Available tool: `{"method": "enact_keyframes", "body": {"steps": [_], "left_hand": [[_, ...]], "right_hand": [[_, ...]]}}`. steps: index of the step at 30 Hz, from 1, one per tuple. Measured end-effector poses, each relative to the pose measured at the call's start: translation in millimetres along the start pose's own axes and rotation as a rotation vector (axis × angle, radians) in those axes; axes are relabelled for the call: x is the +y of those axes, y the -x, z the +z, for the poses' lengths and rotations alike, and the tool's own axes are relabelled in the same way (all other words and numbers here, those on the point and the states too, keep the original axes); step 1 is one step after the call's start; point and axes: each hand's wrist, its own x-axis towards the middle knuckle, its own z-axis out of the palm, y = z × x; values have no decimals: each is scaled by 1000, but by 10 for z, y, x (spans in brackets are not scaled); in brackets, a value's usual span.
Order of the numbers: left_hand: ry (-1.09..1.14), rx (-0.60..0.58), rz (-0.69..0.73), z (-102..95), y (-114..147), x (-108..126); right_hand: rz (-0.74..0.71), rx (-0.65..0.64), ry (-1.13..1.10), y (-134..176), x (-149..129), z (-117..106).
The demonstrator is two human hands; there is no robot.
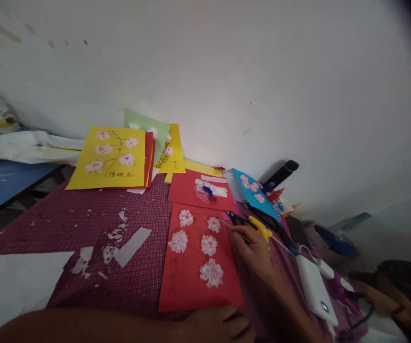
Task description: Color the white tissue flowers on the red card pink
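Note:
My right hand (251,245) pinches a thin paintbrush (225,222), its tip by the upper right flower on a red sheet (194,295). Several crumpled pink-and-white paper flowers (209,245) are on this sheet, with faint dark lines and writing at its lower left. Across the sheet's bottom edge rests my left hand (219,326), its fingers lying flat and partly cut off by the frame. Just above lies another red piece (180,186) bearing white strips and a smear of blue and dark red paint (208,190).
Finished-looking flower cards, one yellow (80,178), lean against the wall. Torn white paper scraps (134,245) litter the checked cloth (134,295). To the right are a yellow glue gun (260,228), a blue card (251,178), a black stapler-like object (280,174) and a white power bank (315,288).

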Motion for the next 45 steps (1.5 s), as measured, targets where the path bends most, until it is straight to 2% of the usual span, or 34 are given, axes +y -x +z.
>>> {"method": "enact_keyframes", "body": {"steps": [5,11,16,27,34,39,45], "left_hand": [[4,-19,0,-76,-4,-23],[29,-21,-21,-91,-4,-9],[53,25,-47,-108,-21,-10],[77,-40,-46,-79,-19,15],[47,-4,-44,-137,-39,-14],[60,7,-49,-89,-19,0],[81,6,-49,-84,-21,-5]], "right_hand": [[-3,6,6,68,-69,-65],[30,-7,-8,183,-17,-68],[58,31,-14,300,23,-121],[89,24,-18,390,98,-79],[69,58,-47,235,-2,-27],[72,16,-55,141,24,46],[49,25,-11,146,66,-28]]}}
